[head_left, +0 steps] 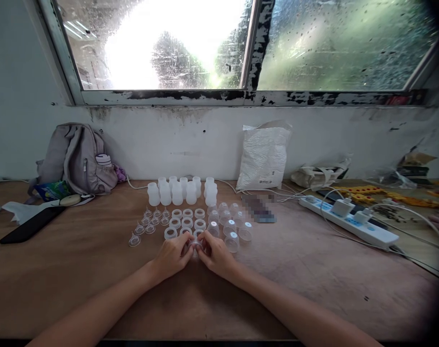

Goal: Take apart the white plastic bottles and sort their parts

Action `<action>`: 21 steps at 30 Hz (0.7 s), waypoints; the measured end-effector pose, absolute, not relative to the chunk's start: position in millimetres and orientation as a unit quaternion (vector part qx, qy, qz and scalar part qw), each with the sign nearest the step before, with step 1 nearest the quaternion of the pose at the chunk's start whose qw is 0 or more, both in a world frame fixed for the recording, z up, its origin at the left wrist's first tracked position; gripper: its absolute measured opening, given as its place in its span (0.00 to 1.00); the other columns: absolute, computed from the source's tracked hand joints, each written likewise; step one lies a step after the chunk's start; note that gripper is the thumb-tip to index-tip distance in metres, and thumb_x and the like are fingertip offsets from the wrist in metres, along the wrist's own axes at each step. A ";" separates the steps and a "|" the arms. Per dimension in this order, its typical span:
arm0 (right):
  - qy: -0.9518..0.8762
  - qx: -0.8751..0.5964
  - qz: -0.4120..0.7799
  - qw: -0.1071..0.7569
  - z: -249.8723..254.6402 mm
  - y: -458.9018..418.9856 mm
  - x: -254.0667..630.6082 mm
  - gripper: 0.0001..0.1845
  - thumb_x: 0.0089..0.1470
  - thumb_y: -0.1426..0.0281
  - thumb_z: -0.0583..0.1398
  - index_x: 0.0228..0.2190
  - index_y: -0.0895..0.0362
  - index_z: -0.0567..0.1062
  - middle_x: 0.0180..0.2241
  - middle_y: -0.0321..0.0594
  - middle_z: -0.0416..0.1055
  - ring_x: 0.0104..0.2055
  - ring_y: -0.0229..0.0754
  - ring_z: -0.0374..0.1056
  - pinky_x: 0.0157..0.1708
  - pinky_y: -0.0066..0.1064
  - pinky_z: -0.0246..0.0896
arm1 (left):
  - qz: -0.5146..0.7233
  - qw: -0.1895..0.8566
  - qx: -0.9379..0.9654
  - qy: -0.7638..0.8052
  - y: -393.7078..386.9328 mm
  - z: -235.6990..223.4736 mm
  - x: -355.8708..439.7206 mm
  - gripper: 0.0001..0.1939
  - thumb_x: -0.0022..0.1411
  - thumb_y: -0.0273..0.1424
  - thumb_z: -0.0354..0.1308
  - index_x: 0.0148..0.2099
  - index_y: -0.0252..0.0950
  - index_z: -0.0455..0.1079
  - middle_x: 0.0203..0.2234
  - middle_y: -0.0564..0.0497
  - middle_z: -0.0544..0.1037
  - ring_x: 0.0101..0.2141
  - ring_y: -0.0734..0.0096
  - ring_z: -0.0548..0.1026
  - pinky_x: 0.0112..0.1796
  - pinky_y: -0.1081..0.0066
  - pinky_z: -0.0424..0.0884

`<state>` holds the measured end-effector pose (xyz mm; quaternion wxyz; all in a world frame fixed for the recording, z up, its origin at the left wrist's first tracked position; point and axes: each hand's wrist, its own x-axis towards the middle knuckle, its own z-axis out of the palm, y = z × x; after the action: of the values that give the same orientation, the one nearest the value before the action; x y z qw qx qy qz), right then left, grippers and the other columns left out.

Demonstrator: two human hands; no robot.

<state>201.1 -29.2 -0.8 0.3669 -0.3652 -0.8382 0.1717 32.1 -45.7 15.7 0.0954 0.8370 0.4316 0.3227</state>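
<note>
Both hands' fingers (192,246) pinch one clear piece (196,246) (ten bottles (178,193) behind).

Both hands meet at the middle of the wooden counter (313,284): left hand (173,256) and right hand (216,254), fingers pinched on one small clear piece (195,246) between them. Just beyond lie white rings (187,223), clear teats (147,224), clear caps (232,226), then a row of white bottles (181,191). Backpack (76,159) far left, power strip (349,220) right, white bag (263,155) against the wall.
</note>
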 end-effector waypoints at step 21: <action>-0.852 -0.344 0.139 0.369 3.5 -31.3 200.9 0.04 0.53 0.75 0.50 0.32 0.57 0.62 0.31 0.40 0.64 0.29 0.37 0.61 0.30 0.27 0.57 | 0.317 0.149 0.828 0.438 -45.5 14.3 31.6 0.04 0.58 0.31 0.46 0.34 0.36 0.57 0.21 0.56 0.66 0.22 0.77 0.65 0.26 0.76 0.61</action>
<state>200.9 -31.3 3.5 0.3693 -0.3444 -0.8519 0.1389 31.6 -45.5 14.3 0.1495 0.8278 0.4381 0.3170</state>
